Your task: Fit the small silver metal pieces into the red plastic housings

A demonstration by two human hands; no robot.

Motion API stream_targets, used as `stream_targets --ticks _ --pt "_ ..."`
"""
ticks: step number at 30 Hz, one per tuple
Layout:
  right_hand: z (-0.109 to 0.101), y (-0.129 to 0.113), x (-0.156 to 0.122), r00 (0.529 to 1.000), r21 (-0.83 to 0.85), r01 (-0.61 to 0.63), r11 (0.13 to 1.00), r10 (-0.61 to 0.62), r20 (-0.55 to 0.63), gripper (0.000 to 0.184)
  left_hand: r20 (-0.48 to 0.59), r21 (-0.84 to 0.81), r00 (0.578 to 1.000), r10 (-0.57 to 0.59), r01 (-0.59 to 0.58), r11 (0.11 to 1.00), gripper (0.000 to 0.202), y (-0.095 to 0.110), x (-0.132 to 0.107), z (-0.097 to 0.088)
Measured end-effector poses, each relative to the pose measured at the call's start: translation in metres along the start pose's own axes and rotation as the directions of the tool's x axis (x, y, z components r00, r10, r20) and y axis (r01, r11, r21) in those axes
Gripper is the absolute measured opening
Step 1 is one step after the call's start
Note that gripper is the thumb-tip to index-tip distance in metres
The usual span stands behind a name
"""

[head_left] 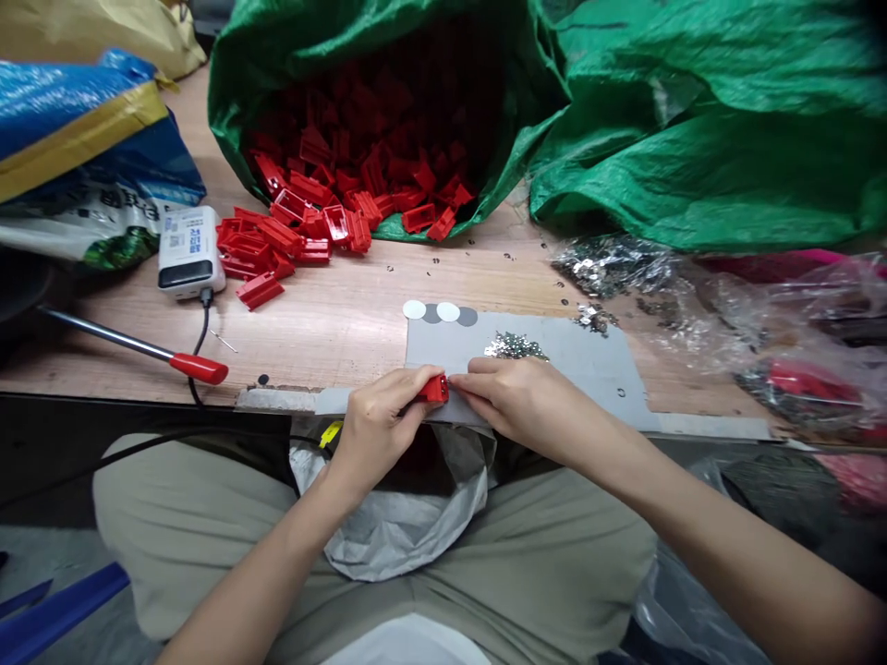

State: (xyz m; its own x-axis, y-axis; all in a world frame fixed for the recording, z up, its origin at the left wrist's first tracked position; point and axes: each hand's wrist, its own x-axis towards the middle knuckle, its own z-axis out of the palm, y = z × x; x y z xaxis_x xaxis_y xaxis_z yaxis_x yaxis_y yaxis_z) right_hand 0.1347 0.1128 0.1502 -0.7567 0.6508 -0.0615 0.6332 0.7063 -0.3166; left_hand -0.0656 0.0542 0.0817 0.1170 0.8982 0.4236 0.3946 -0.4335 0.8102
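My left hand point(380, 427) is closed round a small red plastic part point(434, 389) at the table's front edge. My right hand point(516, 399) pinches at the right side of the same part, fingertips pressed together; whatever small thing they may hold is hidden. Both hands rest on a grey sheet point(589, 356) lying on the wooden table point(333, 314). A little heap of small shiny metal pieces point(514, 346) lies on the sheet just beyond my right hand.
A green sack point(554, 111) spills several red plastic parts point(333, 199) onto the table behind. A white power bank point(187, 249) with cable, a red-handled tool point(198, 368) and blue bags point(83, 139) lie left. Clear bags with metal pieces point(610, 263) sit right. A plastic bag point(408, 517) hangs on my lap.
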Motion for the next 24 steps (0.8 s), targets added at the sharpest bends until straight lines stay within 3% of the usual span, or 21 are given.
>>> stream_targets --ticks 3,6,10,17,21,24 --pt "0.004 0.008 -0.004 0.999 0.213 -0.015 0.977 0.021 -0.025 0.026 -0.001 0.023 1.0 -0.015 0.015 1.0 0.034 0.0 0.001 0.0" --pt "0.01 0.017 -0.009 0.998 0.438 -0.038 0.898 0.056 -0.03 0.027 -0.013 0.04 1.0 0.001 -0.001 0.999 0.032 -0.001 0.001 0.0" --pt "0.013 0.021 -0.011 0.997 0.467 -0.039 0.884 0.068 -0.045 0.027 -0.019 0.023 1.0 0.016 -0.016 1.0 0.033 -0.002 0.001 -0.001" --pt "0.014 0.015 -0.01 0.996 0.301 0.004 0.954 0.023 -0.087 0.026 0.017 0.001 1.0 0.019 -0.019 1.0 0.033 -0.002 0.002 -0.003" --pt "0.01 -0.001 -0.009 0.997 0.039 0.025 0.999 -0.022 -0.069 0.023 0.038 0.012 0.998 0.041 -0.042 0.999 0.034 -0.003 0.002 -0.003" --pt "0.007 -0.013 -0.009 1.0 -0.16 -0.028 0.987 0.027 -0.011 0.02 0.037 0.034 0.998 0.041 -0.042 0.999 0.036 -0.002 0.002 -0.003"
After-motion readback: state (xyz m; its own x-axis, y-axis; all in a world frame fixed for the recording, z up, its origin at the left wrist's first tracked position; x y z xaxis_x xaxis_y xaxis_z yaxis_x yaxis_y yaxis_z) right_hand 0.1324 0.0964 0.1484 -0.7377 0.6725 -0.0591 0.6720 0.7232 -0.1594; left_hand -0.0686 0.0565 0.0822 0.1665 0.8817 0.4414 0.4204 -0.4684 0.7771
